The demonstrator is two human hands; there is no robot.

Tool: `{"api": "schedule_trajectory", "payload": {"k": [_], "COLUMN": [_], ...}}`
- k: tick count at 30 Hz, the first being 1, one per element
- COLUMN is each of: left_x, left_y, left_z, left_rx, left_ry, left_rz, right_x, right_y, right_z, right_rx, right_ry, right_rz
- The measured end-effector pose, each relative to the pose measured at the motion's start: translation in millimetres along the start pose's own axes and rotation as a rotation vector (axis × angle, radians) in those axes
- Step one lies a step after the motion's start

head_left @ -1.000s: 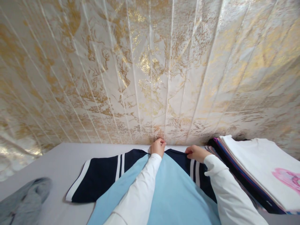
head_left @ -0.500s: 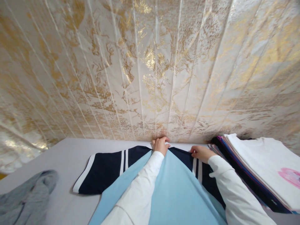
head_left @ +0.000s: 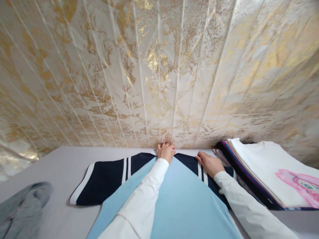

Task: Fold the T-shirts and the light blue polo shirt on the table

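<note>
A light blue T-shirt (head_left: 181,196) with navy, white-striped sleeves lies spread on a pale surface. At its collar, my left hand (head_left: 165,152) has its fingers curled over and gripping the neck edge. My right hand (head_left: 211,164) is on the right sleeve, thumb and fingers pinching the fabric by the white stripes. The left sleeve (head_left: 107,179) lies flat, stretched out to the side. My forearms hide part of the shirt's body and of the right sleeve.
A stack of folded clothes, with a white shirt (head_left: 264,166) bearing a pink print on top, stands at the right. Grey clothing (head_left: 27,209) lies at the left. A gold-patterned white curtain (head_left: 159,83) hangs behind the pale surface (head_left: 67,166).
The view has turned slightly right. My right hand has shifted on the sleeve, over the stripes, and the sleeve's outer end now shows beyond it. My left hand stays at the collar.
</note>
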State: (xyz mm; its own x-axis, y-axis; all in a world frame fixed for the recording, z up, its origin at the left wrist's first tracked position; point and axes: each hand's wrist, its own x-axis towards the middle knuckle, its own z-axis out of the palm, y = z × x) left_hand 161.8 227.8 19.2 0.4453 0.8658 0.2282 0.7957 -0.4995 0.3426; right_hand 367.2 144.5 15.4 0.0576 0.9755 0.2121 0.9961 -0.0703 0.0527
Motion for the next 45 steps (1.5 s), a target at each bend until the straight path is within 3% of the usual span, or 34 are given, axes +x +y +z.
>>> {"api": "schedule_trajectory", "payload": {"k": [4,7,10,12,15,18,24,29,32,37,45], "left_x": [-8.6,-35.9,-85.3,-122.4,-165.8,-184.7,-183.1,-177.3,-164.9,-131.2,-116.7], "left_y": [12.5,6.8,-22.3,-49.0,-84.8,-106.3,-120.6,-110.9,-90.5,-60.0,-74.9], "left_z": [-17.8,-48.0,-82.0,-97.6,-102.9,-93.9,-86.1,-93.2,-93.2,-75.7,-49.2], "left_rx": [0.013,-0.001,-0.011,0.004,0.05,0.098,0.152,0.194,0.214,0.224,0.245], "left_ry": [0.012,0.01,-0.004,-0.006,-0.036,-0.105,-0.208,-0.258,-0.244,-0.202,-0.118], "left_rz": [0.017,0.089,0.117,0.069,0.002,-0.007,-0.036,-0.056,-0.015,0.064,-0.067], "right_x": [-5.2,-28.7,-60.4,-75.2,-80.2,-73.4,-70.7,-72.1,-64.5,-38.0,-15.4], "right_y": [-14.5,-41.2,-67.3,-74.5,-67.1,-50.9,-41.5,-45.2,-49.7,-70.4,-77.6], "right_z": [-16.7,-25.4,-18.7,-6.8,12.5,23.6,21.0,14.7,4.8,-6.2,17.5], "right_rx": [-0.022,0.029,0.168,0.22,0.184,0.1,0.01,0.017,0.043,0.142,0.054], "right_ry": [0.063,0.113,0.175,0.162,0.079,0.024,-0.034,-0.063,-0.116,-0.087,-0.073], "right_rz": [-0.018,-0.061,-0.186,-0.187,-0.103,-0.04,0.023,0.034,0.015,-0.149,-0.139]}}
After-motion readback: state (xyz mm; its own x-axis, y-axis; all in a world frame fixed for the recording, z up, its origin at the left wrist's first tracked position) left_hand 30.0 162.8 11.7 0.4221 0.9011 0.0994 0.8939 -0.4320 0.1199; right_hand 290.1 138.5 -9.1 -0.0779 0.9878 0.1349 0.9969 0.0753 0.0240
